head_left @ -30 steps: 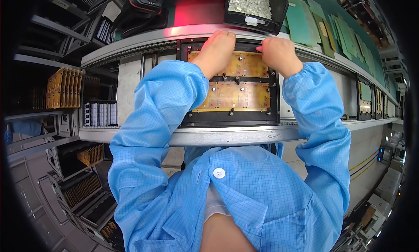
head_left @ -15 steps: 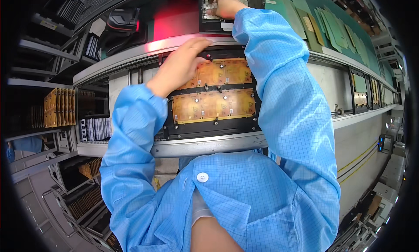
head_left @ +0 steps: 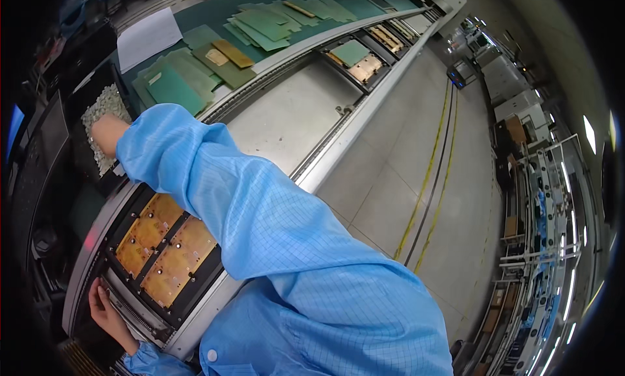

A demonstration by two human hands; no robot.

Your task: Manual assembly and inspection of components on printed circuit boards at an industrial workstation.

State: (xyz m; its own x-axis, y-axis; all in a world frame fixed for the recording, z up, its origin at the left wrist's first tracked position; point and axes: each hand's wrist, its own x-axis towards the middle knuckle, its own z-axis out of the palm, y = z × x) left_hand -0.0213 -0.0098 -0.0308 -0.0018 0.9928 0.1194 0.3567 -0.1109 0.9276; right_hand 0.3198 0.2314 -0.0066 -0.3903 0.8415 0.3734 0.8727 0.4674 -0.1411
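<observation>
Here's the left hand (head_left: 111, 316) just off the black frame's (head_left: 197, 288) left edge, fingers loosely parted, nothing visible in them. Beyond the frame, the right hand (head_left: 109, 134) dips among pale pieces (head_left: 106, 104), fingers hidden, hold impossible to tell: a picking step, I'd judge, calling for a neat pinch. Amber boards (head_left: 176, 272) sit inside the frame.

Open passage extends over the bare metal plate (head_left: 286, 119) between the near black frame (head_left: 205, 281) and the loaded far frame (head_left: 381, 78). The right sleeve (head_left: 228, 200) bars part of the near frame; upright pins (head_left: 154, 249) stud its uncovered portion. The left hand (head_left: 109, 316) occupies its left side; green sheets (head_left: 176, 86) cover much of the bench (head_left: 208, 14).
</observation>
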